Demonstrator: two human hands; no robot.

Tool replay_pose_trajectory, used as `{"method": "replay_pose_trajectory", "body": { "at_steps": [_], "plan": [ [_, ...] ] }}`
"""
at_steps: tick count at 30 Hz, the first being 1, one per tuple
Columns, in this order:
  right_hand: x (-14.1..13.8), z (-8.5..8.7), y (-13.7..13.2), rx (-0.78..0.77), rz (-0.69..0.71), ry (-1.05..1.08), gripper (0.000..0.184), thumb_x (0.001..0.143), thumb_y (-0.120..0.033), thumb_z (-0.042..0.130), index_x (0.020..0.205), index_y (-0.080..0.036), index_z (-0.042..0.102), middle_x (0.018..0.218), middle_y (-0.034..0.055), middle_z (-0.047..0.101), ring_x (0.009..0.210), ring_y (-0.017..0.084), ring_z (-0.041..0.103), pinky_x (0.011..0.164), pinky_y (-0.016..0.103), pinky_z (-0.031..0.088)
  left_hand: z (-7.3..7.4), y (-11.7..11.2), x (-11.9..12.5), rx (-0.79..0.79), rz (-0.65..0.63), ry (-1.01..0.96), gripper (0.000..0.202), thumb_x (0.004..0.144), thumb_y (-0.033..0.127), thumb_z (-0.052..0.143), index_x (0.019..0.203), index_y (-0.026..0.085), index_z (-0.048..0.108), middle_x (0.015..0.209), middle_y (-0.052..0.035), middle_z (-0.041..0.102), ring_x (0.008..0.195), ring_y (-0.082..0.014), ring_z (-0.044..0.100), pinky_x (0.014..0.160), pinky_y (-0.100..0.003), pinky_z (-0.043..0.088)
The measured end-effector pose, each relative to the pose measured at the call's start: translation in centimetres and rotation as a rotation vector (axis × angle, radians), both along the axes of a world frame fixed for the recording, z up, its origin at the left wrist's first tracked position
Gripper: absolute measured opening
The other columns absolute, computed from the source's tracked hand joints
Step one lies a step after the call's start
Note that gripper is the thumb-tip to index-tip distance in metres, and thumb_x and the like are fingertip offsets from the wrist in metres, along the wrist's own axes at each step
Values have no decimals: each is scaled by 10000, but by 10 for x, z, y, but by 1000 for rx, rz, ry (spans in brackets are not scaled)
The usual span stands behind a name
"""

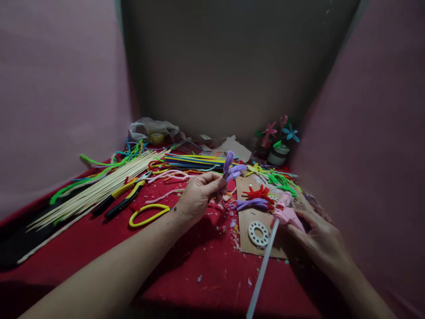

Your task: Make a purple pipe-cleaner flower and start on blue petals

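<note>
Well beyond purple petals (pixel 228 162), flower-topped jar (pixel 279 155).

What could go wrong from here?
1. If hot, the pink plastic glue gun in the right hand could drip on the bright green fuzzy stems near its far end.
2. Its long, whitish glue stick juts out behind and might snag.
3. The purple fuzzy loops, pinched in the left hand, might slip or twist.
</note>
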State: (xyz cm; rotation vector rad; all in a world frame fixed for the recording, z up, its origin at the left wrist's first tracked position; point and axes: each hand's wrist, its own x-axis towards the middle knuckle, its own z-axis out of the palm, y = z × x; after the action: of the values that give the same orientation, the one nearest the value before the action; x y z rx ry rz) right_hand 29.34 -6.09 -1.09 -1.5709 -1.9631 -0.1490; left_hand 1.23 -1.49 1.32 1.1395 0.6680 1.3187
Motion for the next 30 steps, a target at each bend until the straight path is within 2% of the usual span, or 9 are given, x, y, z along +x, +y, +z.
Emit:
{"method": "replay_pose_trajectory", "body": {
  "at_steps": [4, 9, 12, 15, 19, 21, 22, 25, 30],
  "plan": [
    [26, -7, -1, -190, -109, -83, 362, 778, -467, 502, 1009, -230, 649, 1020, 102, 676, 837, 268, 646, 651, 331, 480, -1, 0, 0, -7, 2, 8, 186, 723, 307, 660, 690, 133, 603, 588, 11, 572, 481, -68, 477, 456, -196, 353],
    [50, -13, -1, -252, -173, -152, 361, 775, -470, 485, 971, -214, 647, 856, 90, 675, 738, 260, 633, 609, 323, 451, 0, 0, 1, -11, 18, 4, 202, 705, 314, 677, 670, 129, 603, 591, 5, 566, 495, -68, 474, 464, -194, 359],
    [61, -22, 4, -227, -213, -198, 397, 795, -491, 452, 982, -197, 641, 832, 102, 655, 719, 256, 624, 596, 323, 448, 0, 0, 2, -23, 9, 9, 204, 699, 315, 683, 687, 124, 612, 579, 2, 567, 477, -67, 469, 446, -191, 347],
    [67, -25, 9, -162, -182, -236, 444, 799, -489, 456, 1049, -160, 619, 957, 144, 635, 821, 269, 617, 683, 352, 469, 0, -2, 3, -28, -16, 2, 207, 711, 318, 671, 679, 126, 602, 576, 0, 577, 460, -67, 467, 437, -191, 345],
    [46, -6, 2, -38, -190, -198, 411, 807, -462, 437, 963, -151, 657, 976, 163, 631, 862, 297, 588, 740, 421, 460, 2, -6, 5, -38, -53, -42, 213, 712, 299, 672, 639, 126, 572, 563, 4, 571, 453, -65, 465, 438, -188, 349],
    [16, 7, -5, 26, -142, 32, 353, 781, -455, 483, 835, -173, 687, 898, 139, 648, 856, 287, 583, 742, 410, 453, 4, -8, 6, -58, -71, -73, 214, 704, 294, 683, 643, 122, 570, 564, 3, 567, 465, -64, 471, 446, -183, 353],
    [-3, 13, -8, -30, -25, 214, 317, 778, -438, 509, 810, -182, 694, 870, 117, 658, 829, 258, 591, 726, 377, 457, 5, -9, 6, -72, -80, -87, 213, 702, 293, 686, 650, 121, 572, 566, 3, 565, 472, -63, 474, 451, -180, 355],
    [-65, 24, -10, -472, 275, 777, 260, 761, -390, 596, 893, -194, 703, 754, 54, 660, 665, 172, 579, 611, 299, 444, 7, -12, 7, -105, -128, -128, 206, 717, 293, 679, 672, 123, 572, 567, 7, 557, 477, -57, 473, 463, -175, 357],
    [-131, 28, 9, -577, 431, 1633, 224, 606, -265, 745, 794, -153, 699, 568, -21, 570, 472, 65, 425, 464, 209, 316, 8, -15, 8, -144, -172, -159, 203, 706, 294, 692, 690, 127, 577, 576, 7, 559, 480, -53, 471, 475, -170, 355]
  ]
}}
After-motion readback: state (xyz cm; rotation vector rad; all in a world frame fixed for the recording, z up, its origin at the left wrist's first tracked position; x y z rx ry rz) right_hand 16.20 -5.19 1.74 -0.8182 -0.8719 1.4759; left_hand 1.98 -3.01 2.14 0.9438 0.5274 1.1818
